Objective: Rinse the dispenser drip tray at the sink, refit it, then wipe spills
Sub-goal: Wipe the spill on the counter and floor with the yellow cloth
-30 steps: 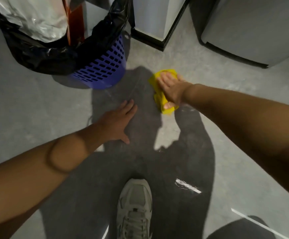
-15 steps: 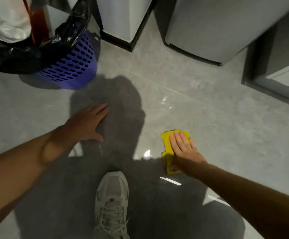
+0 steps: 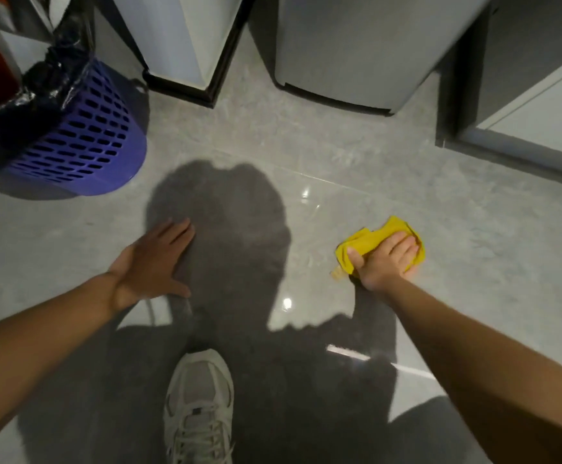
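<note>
Since half a second ago, my right hand (image 3: 385, 259) pushed the yellow cloth (image 3: 378, 244) rightward on the grey floor (image 3: 356, 162), fingers bunching it. Left hand (image 3: 154, 266) rests flat, fingers spread, near the purple basket (image 3: 85, 142).

Purple bin (image 3: 85, 142) with black liner (image 3: 48, 85), grey sneaker (image 3: 199, 406), perhaps appliance bases (image 3: 356, 51)

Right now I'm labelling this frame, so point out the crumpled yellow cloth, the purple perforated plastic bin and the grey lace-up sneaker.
crumpled yellow cloth (image 3: 379, 236): head view, bare fold above the fingers.
purple perforated plastic bin (image 3: 85, 142): head view, slotted side wall.
grey lace-up sneaker (image 3: 199, 383): head view, toe cap.
</note>
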Demonstrator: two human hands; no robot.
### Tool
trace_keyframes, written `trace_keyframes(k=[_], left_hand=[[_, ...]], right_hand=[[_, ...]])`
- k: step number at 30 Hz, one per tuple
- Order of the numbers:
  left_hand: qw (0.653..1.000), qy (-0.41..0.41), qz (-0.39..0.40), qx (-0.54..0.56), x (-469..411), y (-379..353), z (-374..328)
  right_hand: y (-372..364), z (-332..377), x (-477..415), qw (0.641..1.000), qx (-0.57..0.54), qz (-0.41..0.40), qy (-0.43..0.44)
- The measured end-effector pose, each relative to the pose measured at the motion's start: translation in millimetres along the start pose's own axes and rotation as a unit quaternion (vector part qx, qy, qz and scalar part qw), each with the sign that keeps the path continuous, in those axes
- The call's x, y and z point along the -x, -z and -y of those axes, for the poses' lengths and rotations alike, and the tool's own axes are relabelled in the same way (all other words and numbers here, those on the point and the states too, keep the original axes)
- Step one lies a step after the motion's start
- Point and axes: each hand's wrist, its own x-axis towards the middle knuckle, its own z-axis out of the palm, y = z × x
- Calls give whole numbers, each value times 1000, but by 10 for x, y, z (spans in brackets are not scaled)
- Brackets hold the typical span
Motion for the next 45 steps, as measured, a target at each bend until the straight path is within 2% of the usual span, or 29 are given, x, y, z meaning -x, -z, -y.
trace_keyframes(k=[4, 6, 8, 10, 13, 15, 17, 19, 21, 23, 25, 28, 30, 32, 35, 38, 42, 45], left_hand=[[999, -10, 27, 17, -24, 43, 38], [999, -14, 29, 34, 1, 63, 115], [998, -14, 19, 52, 41, 96, 198], [997, 6, 0, 74, 108, 134, 262], [995, 41, -26, 89, 215, 159, 309], [995, 55, -25, 78, 270, 152, 325], [995, 63, -27, 67, 309, 152, 330], [996, 58, -28, 66, 313, 158, 292], [997, 39, -20, 61, 268, 147, 200], [999, 6, -7, 53, 185, 93, 72], [999, -28, 2, 41, 109, 15, -77], [997, -68, -7, 25, 39, -82, -290], [997, -72, -14, 13, 17, -104, -395], [998, -69, -14, 4, -4, -105, -449], [998, -67, -2, 13, -34, -107, -452], [998, -58, -8, 20, -70, -126, -430], [998, -55, -5, 37, -116, -212, -378], [995, -36, -37, 88, -93, -249, -308]], right_hand=[[412, 417, -669, 975, 156, 40, 154], [524, 824, -853, 946, 219, 70, 229], [497, 1320, -911, 899, 285, 99, 317], [362, 1829, -834, 834, 350, 119, 411], [76, 2398, -468, 675, 452, 89, 576], [-137, 2489, -145, 590, 468, 105, 649], [-301, 2320, 171, 530, 482, 126, 686], [-389, 1926, 411, 509, 483, 134, 700], [-398, 1417, 513, 540, 459, 145, 691], [-309, 871, 496, 595, 442, 158, 652], [-144, 326, 446, 666, 445, 157, 577], [39, -484, 552, 801, 382, 145, 438], [16, -884, 832, 881, 304, 86, 352], [-209, -1075, 1169, 936, 225, 28, 270], [-643, -841, 1665, 975, 148, 3, 163], [-1011, -273, 1907, 992, 68, 4, 110], [-1265, 628, 1751, 991, 24, -3, 132], [-1234, 1101, 1314, 984, 8, -33, 172]])
